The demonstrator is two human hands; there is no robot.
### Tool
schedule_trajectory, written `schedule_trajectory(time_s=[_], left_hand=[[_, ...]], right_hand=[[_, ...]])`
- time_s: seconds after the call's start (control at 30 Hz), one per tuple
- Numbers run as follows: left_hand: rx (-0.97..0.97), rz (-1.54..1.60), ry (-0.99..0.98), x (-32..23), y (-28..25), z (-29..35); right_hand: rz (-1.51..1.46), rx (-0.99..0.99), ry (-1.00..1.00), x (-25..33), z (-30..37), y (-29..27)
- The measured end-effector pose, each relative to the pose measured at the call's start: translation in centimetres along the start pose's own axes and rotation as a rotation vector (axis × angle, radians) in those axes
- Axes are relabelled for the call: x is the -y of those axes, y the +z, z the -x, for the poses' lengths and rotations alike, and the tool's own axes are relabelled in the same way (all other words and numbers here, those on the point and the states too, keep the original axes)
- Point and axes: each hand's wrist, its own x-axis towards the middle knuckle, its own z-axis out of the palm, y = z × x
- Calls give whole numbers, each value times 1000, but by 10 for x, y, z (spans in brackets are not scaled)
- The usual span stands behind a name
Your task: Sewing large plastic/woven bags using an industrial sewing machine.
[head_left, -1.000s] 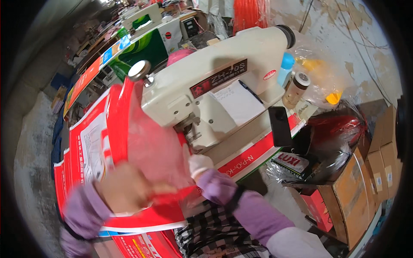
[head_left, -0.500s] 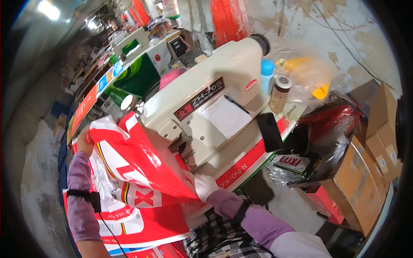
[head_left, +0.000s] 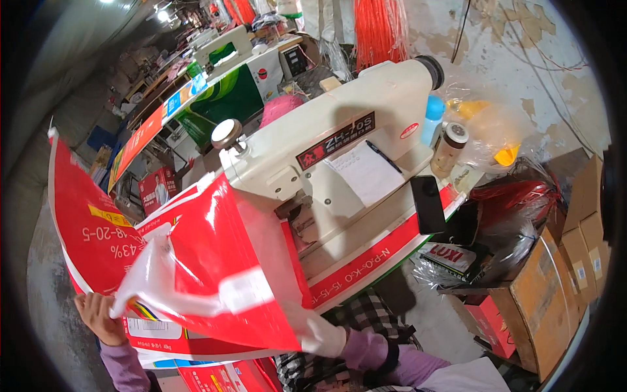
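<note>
Lowered since the earlier frame, the left hand [head_left: 102, 318] grips the red-and-white bag [head_left: 202, 255]. Whether the gloved right hand [head_left: 321, 334] is closed, I cannot tell.

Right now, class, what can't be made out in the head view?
Head view, all of these:
Right hand: fingertips hidden where it meets the red-and-white sack.
Left sleeve: cut off by the lower edge.
White paper: writing too small to read.
Sewing machine: needle too small and shadowed.

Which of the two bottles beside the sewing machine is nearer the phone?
The brownish bottle with the silvery lid, standing just behind the black phone; the light-blue bottle stands farther back.
</note>
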Motion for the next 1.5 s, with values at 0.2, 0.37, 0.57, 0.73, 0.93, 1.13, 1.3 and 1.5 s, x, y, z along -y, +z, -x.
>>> schedule_trajectory(time_s=[0.2,0.37,0.57,0.73,0.93,1.13,1.3,1.5], left_hand=[[208,12,-21,-19,-21,-27],[385,616,56,-70,-57,-102],[579,1255,552,-272,9,-124],[68,1912,-968,-327,221,-23],[30,1937,-1189,-292,284,63],[267,975,-460,-275,197,-12],[333,968,-453,-285,224,-21],[425,909,-675,-310,235,-34]], right_hand=[[312,118,52,0,39,14],[633,75,50,5,53,23],[197,33,223,-1,71,52],[342,134,434,-3,93,-2],[352,63,426,-9,97,-10],[500,125,343,12,84,-3],[590,156,297,29,73,1],[622,172,285,35,71,0]])
